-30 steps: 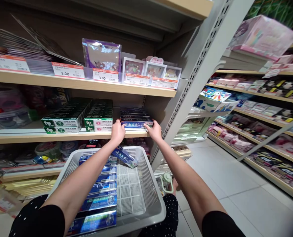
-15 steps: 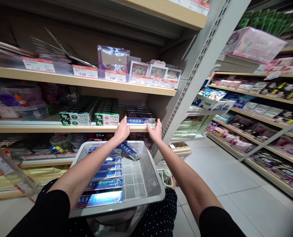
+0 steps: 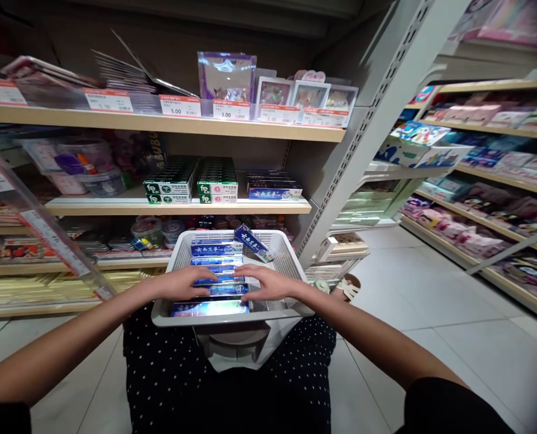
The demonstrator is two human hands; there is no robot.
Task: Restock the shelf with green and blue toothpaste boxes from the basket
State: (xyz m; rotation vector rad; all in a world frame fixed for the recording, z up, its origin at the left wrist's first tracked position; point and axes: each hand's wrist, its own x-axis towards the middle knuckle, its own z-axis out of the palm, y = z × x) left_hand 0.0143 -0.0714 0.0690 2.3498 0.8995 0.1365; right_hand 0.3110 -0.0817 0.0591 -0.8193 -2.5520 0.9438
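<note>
At left, with left hand now lowered from shelf to basket, over left ends of blue boxes lying inside. At right, with right hand likewise lowered, over right ends. With fingers spread on both; cannot tell whether clamped.

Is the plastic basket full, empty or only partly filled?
Partly filled: blue boxes line the basket's left side; bare mesh shows at right.

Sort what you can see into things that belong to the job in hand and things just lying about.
Seemingly part of the job:
Left hand and right hand
Pale basket beneath them
Blue boxes inside it
Blue-fronted stack on the shelf

Just lying about:
Green-and-white boxes
Plastic tubs
Purple-edged packet
</note>
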